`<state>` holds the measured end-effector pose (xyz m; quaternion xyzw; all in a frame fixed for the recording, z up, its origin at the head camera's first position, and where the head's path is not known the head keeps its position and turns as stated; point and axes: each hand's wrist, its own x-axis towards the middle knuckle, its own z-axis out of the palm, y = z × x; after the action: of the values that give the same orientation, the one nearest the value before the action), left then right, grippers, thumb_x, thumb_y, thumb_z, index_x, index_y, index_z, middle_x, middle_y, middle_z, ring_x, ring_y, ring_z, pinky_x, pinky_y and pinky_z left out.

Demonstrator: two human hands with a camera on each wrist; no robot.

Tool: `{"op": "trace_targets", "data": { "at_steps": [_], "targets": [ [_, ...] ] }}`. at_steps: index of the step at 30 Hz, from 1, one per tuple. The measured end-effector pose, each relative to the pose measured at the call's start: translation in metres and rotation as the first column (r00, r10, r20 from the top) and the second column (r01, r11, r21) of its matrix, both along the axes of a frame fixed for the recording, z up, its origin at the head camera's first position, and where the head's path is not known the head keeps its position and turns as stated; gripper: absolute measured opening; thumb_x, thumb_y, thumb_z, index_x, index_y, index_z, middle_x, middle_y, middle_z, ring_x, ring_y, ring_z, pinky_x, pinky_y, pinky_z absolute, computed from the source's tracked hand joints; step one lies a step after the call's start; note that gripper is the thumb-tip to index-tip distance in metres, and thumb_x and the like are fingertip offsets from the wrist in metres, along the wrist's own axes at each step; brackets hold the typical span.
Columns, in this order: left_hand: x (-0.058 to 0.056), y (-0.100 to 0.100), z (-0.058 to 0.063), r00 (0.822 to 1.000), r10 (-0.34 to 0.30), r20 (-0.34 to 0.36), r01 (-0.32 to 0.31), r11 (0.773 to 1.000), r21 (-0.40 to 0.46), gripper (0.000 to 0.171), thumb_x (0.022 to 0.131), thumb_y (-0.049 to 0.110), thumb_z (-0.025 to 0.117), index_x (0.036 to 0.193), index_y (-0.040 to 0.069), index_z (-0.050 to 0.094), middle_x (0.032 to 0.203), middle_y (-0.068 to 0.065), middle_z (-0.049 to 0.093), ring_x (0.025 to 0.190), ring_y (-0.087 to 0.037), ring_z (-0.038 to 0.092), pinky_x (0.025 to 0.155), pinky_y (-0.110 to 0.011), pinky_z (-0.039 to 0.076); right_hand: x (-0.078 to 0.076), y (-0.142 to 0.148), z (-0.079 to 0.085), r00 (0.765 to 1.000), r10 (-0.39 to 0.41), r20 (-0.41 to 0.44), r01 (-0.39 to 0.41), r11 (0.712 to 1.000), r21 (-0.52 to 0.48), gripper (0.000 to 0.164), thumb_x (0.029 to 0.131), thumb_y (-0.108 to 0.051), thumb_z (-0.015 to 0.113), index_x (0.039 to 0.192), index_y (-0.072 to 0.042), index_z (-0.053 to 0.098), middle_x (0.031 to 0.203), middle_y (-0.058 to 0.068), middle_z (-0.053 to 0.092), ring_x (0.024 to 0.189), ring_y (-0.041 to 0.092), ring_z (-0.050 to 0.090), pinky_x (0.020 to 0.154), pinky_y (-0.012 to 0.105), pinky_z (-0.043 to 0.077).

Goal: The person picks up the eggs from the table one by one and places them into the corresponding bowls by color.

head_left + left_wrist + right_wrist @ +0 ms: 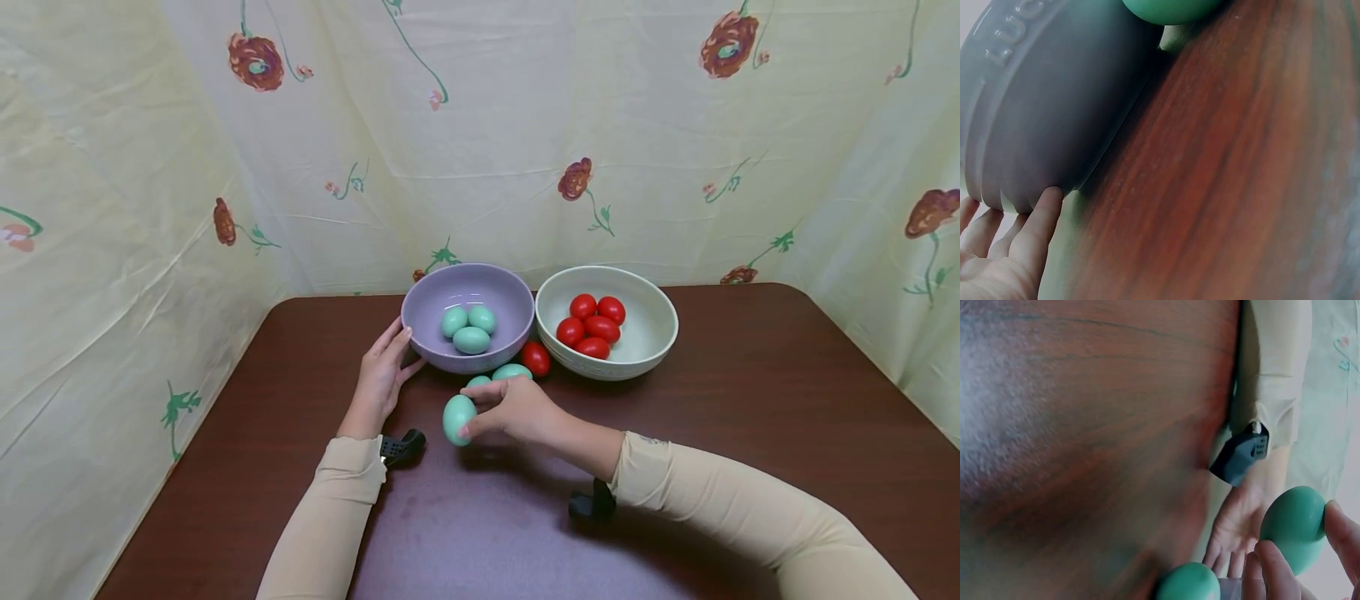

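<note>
My right hand pinches a pale green egg between thumb and fingers, raised above the table; the right wrist view shows the same egg up close. My left hand rests its extended fingers against the left side of the purple bowl, as the left wrist view also shows on the bowl wall. Three green eggs lie inside that bowl. On the table before it are two more green eggs, one largely visible, the other partly hidden by my right hand.
A pale bowl with several red eggs stands right of the purple one, nearly touching it. One red egg lies on the brown table in front, between the bowls. A flowered cloth hangs behind.
</note>
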<state>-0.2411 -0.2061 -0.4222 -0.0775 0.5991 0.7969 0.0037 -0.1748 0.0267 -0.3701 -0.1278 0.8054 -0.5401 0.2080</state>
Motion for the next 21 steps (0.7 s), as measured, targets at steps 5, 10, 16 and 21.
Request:
{"op": "trace_targets", "data": {
  "at_steps": [5,10,16,21],
  "targets": [
    [0.0,0.0,0.001,1.0,0.005,0.008,-0.005,1.0,0.008,0.057,0.101,0.031,0.058,0.154,0.022,0.038,0.159,0.002,0.039,0.146,-0.011,0.039,0.11,-0.046,0.046,-0.003,0.001,0.006,1.0,0.011,-0.004,-0.011,0.999,-0.031,0.049,0.076,-0.014,0.086,0.123,-0.007,0.071,0.118,0.01,0.074,0.104,0.013,0.067,0.085,0.022,0.055],
    [-0.001,0.001,0.001,1.0,0.01,0.009,-0.01,1.0,0.013,0.056,0.102,0.03,0.057,0.154,0.022,0.038,0.159,0.002,0.04,0.145,-0.012,0.039,0.11,-0.046,0.045,-0.005,0.002,0.012,1.0,0.001,-0.024,-0.002,1.0,-0.007,0.047,0.077,-0.019,0.086,0.122,-0.01,0.073,0.116,0.006,0.075,0.102,0.011,0.067,0.085,0.023,0.054],
    [-0.001,0.001,0.0,1.0,0.015,0.009,-0.015,1.0,0.015,0.056,0.102,0.03,0.057,0.154,0.022,0.039,0.159,0.002,0.04,0.146,-0.012,0.039,0.111,-0.047,0.044,-0.009,0.002,0.016,0.999,-0.012,-0.029,0.013,1.0,0.01,0.047,0.077,-0.021,0.086,0.121,-0.013,0.073,0.115,0.004,0.075,0.101,0.012,0.067,0.084,0.023,0.053],
    [-0.001,0.0,0.001,1.0,0.014,0.008,-0.014,1.0,0.018,0.056,0.102,0.03,0.058,0.154,0.022,0.039,0.159,0.002,0.04,0.145,-0.011,0.04,0.111,-0.047,0.045,-0.012,0.002,0.021,1.0,-0.023,-0.007,0.023,1.0,-0.004,0.048,0.077,-0.021,0.086,0.122,-0.014,0.072,0.116,0.003,0.075,0.099,0.011,0.068,0.085,0.023,0.055]
  ]
}}
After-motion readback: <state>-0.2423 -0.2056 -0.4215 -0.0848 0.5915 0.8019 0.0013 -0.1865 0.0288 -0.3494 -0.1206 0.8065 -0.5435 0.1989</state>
